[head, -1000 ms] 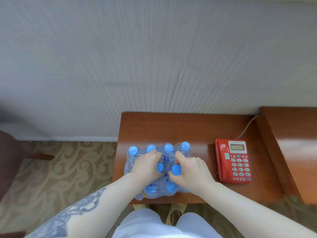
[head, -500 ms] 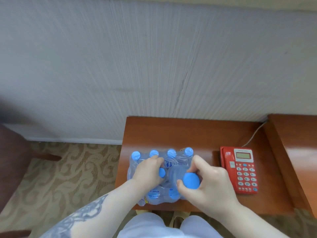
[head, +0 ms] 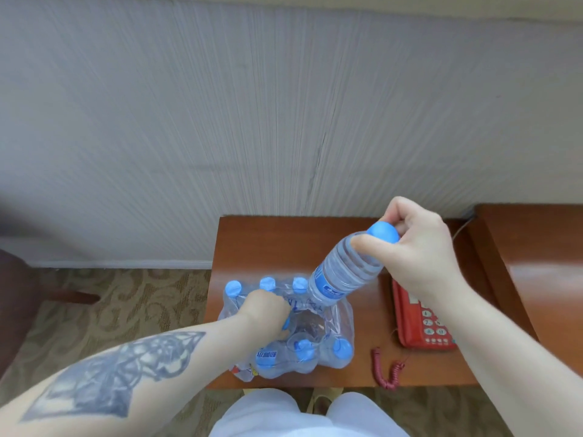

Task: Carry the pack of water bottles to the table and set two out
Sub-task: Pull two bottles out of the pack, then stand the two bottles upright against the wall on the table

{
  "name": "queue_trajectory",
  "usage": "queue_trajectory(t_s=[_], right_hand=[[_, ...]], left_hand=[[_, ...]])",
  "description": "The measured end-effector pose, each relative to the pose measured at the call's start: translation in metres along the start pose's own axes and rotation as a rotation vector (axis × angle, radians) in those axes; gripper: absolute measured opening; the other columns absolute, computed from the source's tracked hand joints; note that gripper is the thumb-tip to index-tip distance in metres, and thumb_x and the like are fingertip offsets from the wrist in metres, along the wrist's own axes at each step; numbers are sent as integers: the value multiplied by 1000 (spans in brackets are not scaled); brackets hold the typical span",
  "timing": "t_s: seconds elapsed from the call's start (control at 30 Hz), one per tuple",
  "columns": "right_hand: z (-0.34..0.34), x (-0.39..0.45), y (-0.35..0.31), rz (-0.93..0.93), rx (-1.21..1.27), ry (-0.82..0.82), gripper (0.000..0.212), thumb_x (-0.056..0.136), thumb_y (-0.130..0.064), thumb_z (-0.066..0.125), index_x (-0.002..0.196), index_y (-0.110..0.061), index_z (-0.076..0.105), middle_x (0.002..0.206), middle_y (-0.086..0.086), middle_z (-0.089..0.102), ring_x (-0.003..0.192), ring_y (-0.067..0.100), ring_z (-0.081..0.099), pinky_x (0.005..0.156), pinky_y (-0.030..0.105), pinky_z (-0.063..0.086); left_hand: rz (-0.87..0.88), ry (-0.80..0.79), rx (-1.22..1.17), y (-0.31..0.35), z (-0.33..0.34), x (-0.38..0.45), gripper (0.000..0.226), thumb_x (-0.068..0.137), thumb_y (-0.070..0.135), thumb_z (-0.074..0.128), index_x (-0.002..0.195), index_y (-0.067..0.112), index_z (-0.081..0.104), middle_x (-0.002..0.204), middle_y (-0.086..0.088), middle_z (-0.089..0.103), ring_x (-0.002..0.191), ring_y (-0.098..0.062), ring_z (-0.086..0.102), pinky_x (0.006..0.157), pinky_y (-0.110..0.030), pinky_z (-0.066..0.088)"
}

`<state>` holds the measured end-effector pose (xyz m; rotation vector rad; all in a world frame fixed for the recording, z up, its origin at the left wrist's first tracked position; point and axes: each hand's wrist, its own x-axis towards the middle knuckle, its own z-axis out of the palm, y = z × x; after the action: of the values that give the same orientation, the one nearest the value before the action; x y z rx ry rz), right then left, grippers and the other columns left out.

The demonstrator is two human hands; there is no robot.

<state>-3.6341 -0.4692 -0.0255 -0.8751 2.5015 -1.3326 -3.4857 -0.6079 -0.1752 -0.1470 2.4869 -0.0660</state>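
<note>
A shrink-wrapped pack of water bottles (head: 315,354) with blue caps stands on the small brown table (head: 268,244), near its front left. Its plastic wrap is torn open in the middle. My right hand (head: 419,247) grips one clear water bottle (head: 340,275) by its blue cap and neck, holding it tilted above the pack, its bottom end still at the torn wrap. My left hand (head: 265,313) is pressed into the pack, fingers closed on the wrap and bottles.
A red telephone (head: 419,323) with a coiled red cord (head: 388,370) lies on the table's right part, under my right forearm. A higher wooden surface (head: 536,263) adjoins on the right. A wall rises right behind the table; patterned carpet and a dark chair (head: 15,310) lie left.
My right hand has pulled one bottle up and to the right out of the pack. My left hand has stayed on the pack, holding it down.
</note>
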Motion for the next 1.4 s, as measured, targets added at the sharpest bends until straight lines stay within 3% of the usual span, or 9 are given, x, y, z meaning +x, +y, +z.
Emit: queue_trajectory(t_s=[0.1,0.27,0.33,0.57,0.77,0.9,1.03,1.2,1.4], right_hand=[[-1,-5,0,-22,-4,-25,42,61,-17,86,59,-15,44,42,-14,51,38,6,37,40,11,32],[-2,-9,3,1,27,-2,39,61,-17,86,61,-12,47,44,-10,54,40,4,39,42,11,35],[-1,-9,2,-1,33,-11,40,61,-17,86,61,-12,46,45,-12,54,38,3,38,41,9,33],[-11,6,-8,-46,96,22,41,63,-19,87,62,-11,47,43,-7,49,39,6,34,41,11,31],[-21,37,-14,-108,101,57,40,64,-17,86,64,-8,46,46,-2,49,40,5,35,42,10,31],[-9,63,-2,-104,50,95,40,64,-22,85,65,-10,46,47,-2,49,42,5,37,43,10,33],[19,99,33,-33,-43,55,38,64,-29,82,69,-11,49,49,-6,48,46,4,42,45,11,37],[69,135,88,67,-172,-21,41,65,-40,79,66,-23,42,56,-8,49,50,6,41,44,26,29],[121,150,133,79,-349,-162,35,81,-41,69,86,-16,45,64,-9,47,55,8,43,45,25,25]], left_hand=[[-66,92,-122,-3,5,-2,41,87,52,40,75,14,49,54,2,35,45,-19,34,43,-27,24],[-233,509,-322,-2,-11,-32,50,69,61,47,52,21,24,42,4,25,45,-19,35,43,-27,22],[-264,666,-397,0,-29,-45,51,61,56,58,49,20,23,39,5,16,37,-19,26,40,-20,12],[-450,957,-577,-18,-108,-70,58,66,65,46,49,13,26,39,0,26,42,-20,37,43,-25,26],[-424,1125,-619,-40,-169,-63,61,64,66,45,48,11,25,40,-3,25,50,-25,35,47,-29,24],[-469,1085,-598,-56,-177,-31,61,65,63,51,46,11,25,40,-2,27,50,-25,36,44,-26,20],[-554,872,-704,-82,-162,25,57,60,63,49,43,11,32,40,-2,32,46,-24,37,44,-26,21],[-547,685,-673,-99,-131,97,58,58,64,51,43,10,36,41,-1,36,41,-21,38,45,-22,23],[-558,506,-694,-107,-91,147,53,66,63,54,48,15,42,47,1,44,44,-17,43,45,-23,24]])
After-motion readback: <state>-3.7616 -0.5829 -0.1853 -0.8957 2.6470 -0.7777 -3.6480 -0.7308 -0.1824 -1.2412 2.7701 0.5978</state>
